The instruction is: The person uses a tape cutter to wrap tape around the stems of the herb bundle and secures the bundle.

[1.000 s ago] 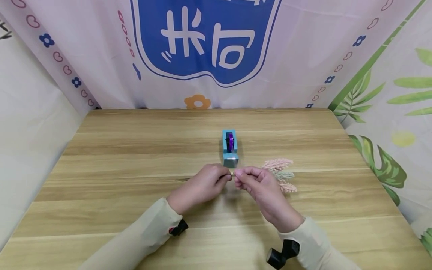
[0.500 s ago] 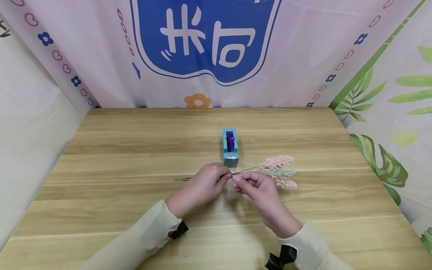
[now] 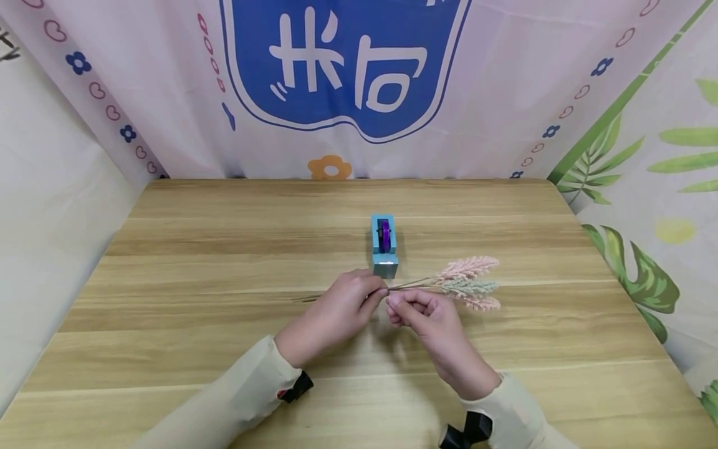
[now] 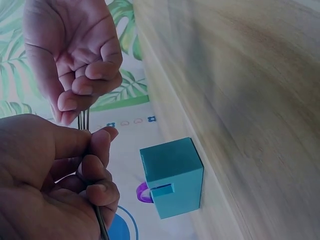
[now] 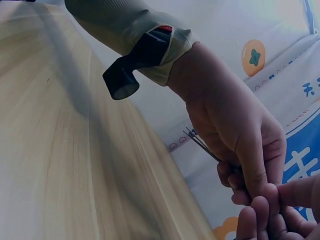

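Note:
Three artificial flower sprays, two pink ones (image 3: pixel 468 267) around a pale green one (image 3: pixel 470 287), lie sideways with their heads to the right. My left hand (image 3: pixel 338 315) pinches their thin stems (image 3: pixel 415 284) together, and the stem ends stick out to its left. Close beside those fingertips, thumb and forefinger of my right hand (image 3: pixel 434 327) are pressed together just below the stems. I cannot tell whether something thin is between them. In the left wrist view, bare stems (image 4: pixel 83 120) run between the two hands. Right behind the hands stands a blue tape dispenser (image 3: pixel 384 265) with a purple roll (image 3: pixel 384 235).
The wooden table (image 3: pixel 224 243) reaches to a printed cloth (image 3: pixel 168 93) along its back edge. More cloth with green leaves (image 3: pixel 645 274) hangs on the right. A black wrist camera (image 3: pixel 471 430) sits on the right sleeve.
My right hand has shifted slightly down from the stems, which now show above its fingers. The flower heads have moved a little up and to the right. My left hand keeps its grip.

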A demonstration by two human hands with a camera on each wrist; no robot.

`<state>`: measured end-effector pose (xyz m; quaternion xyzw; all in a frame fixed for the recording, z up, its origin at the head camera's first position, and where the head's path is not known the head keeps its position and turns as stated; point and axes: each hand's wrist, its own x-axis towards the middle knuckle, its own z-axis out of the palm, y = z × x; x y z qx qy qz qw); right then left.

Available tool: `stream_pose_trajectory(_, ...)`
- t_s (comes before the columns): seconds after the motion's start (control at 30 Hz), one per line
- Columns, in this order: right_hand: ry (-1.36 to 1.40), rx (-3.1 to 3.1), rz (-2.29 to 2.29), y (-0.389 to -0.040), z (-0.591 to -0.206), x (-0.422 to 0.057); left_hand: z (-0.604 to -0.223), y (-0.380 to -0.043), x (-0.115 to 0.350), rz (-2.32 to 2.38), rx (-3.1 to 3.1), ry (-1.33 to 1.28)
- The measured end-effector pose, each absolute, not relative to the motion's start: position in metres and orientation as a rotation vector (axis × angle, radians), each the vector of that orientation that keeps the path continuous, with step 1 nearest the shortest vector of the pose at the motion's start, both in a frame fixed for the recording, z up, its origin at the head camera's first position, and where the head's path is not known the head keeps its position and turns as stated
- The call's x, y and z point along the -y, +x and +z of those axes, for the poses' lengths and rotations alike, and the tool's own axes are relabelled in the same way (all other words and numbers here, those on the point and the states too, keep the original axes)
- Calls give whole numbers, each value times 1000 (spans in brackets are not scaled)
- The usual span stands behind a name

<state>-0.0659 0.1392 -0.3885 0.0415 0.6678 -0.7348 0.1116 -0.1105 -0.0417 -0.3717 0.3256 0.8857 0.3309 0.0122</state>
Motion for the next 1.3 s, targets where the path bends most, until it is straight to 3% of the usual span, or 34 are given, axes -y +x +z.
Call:
stream_pose_trajectory(0.73, 212, -1960, -2167, -66, -400, -135, -371, -107, 44, 1107, -2766, 1024)
stream_pose_trajectory(1.3, 190, -1972, -2159, -69, -407, -136, -369, -111, 50, 1324, -2581, 861)
